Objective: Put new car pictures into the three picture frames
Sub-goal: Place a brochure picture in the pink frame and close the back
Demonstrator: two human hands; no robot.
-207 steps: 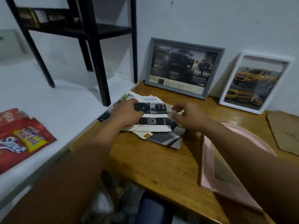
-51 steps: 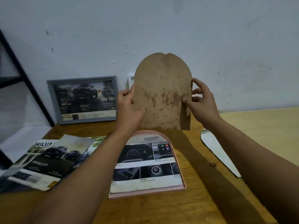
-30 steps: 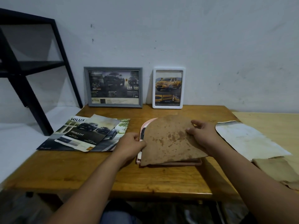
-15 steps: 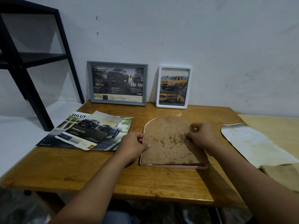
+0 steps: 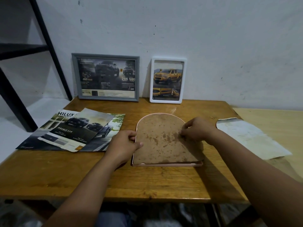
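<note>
The arch-shaped brown fibreboard backing (image 5: 162, 140) is mottled with darker rust-brown blotches, and the arched frame (image 5: 167, 164) under it shows a thin pale pink rim. The rectangular grey-framed picture (image 5: 107, 77) is dark, with black trucks and a cream strip. The upright white-framed picture (image 5: 168, 81) shows a yellow pickup. The glossy car brochures (image 5: 73, 130) are dark grey with white lettering and green foliage. The wooden table (image 5: 114, 177) is honey-brown with visible grain.

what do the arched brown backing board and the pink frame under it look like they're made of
Backing board: likely pressed fibreboard or thick card, matte brown, blotched with darker stains. Pink frame: looks like smooth moulded plastic, with an even colour and a thin, uniform rim, though painted wood can't be ruled out.
</note>
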